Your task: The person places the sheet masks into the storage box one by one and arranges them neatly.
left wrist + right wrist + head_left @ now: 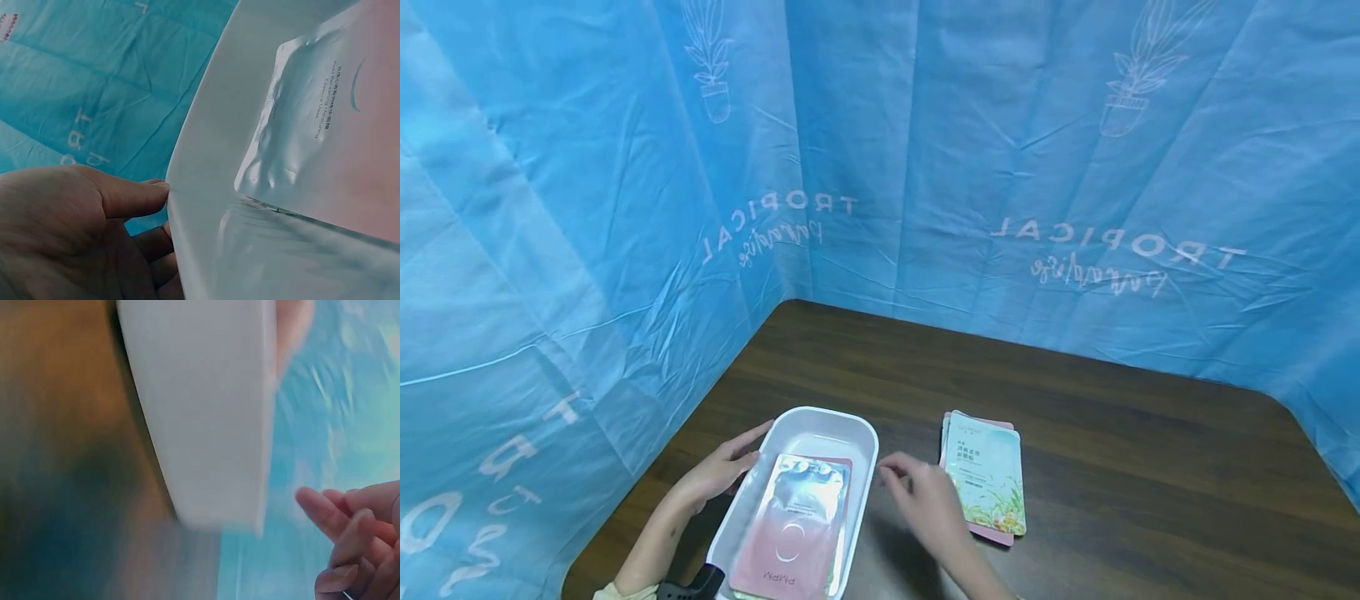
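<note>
On the dark brown wooden desk (1120,467) we count one white plastic tray (820,427), an oblong with rounded corners, close to the desk's left edge, and two stacks of flat packets. One stack lies in the tray: a silver-and-pink foil packet (793,533) on top, over at least one other whose edge peeps out. The second stack lies on the desk right of the tray, well in from the right edge: a pale green packet (985,467) printed with grasses over a pink packet (992,534); the exact number in either stack is hidden. We see two hands. The left hand (718,475), with a black wristband (692,585) below it, touches the tray's left rim, thumb and forefinger spread apart. The right hand (928,500) is just beside the right rim, its fingers loosely bent around nothing; blur there makes their exact pose hard to judge. Only the left wrist view lets us read "Essence Mask" on the foil; the right wrist view adds the tray's plain outer wall, while the head view alone shows the second stack. All three show blue curtain (880,125).
</note>
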